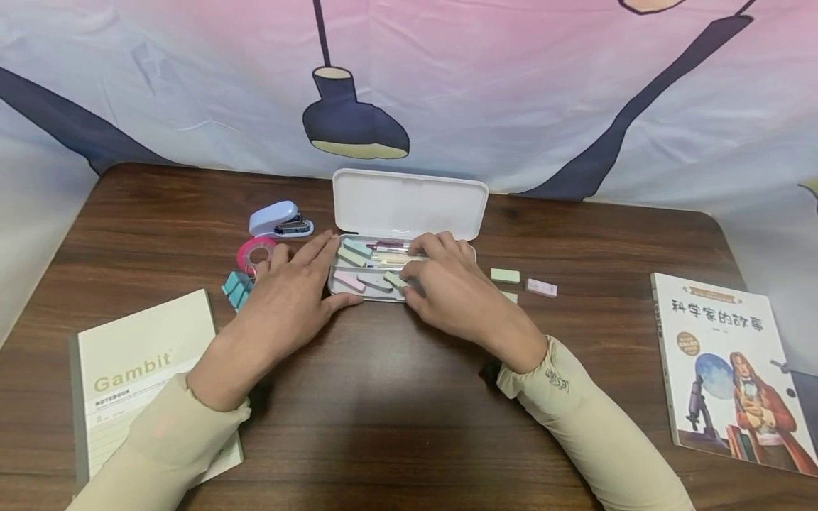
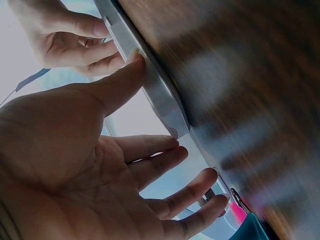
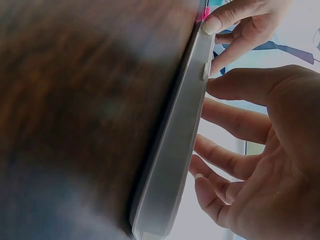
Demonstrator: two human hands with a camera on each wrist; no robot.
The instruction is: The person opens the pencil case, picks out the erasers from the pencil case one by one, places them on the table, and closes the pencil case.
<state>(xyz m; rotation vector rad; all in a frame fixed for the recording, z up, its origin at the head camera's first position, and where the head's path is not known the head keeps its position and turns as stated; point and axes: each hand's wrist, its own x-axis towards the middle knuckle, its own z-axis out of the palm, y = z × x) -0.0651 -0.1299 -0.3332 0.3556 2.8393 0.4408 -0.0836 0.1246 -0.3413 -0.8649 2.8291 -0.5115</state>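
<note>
A white pencil case [image 1: 409, 206] lies with its lid raised at the back of the table. Pens [image 1: 390, 248] and several pastel erasers [image 1: 353, 255] are inside. My left hand [image 1: 281, 301] steadies the case's left end, its thumb on the front edge and its fairly straight fingers along the side. Over the right half of the case is my right hand [image 1: 450, 287], fingers bent down into it. Its thumb and index finger pinch the end of a pale green eraser [image 1: 393, 279] in the front compartment. In the right wrist view the case wall [image 3: 170, 145] hides those fingertips.
Left of the case are a light blue stapler [image 1: 275, 218], a pink tape roll [image 1: 255, 252] and teal binder clips [image 1: 236, 289]. A notebook [image 1: 147, 341] lies front left. Loose erasers [image 1: 505, 275] lie right of the case, and a book [image 1: 735, 376] farther right.
</note>
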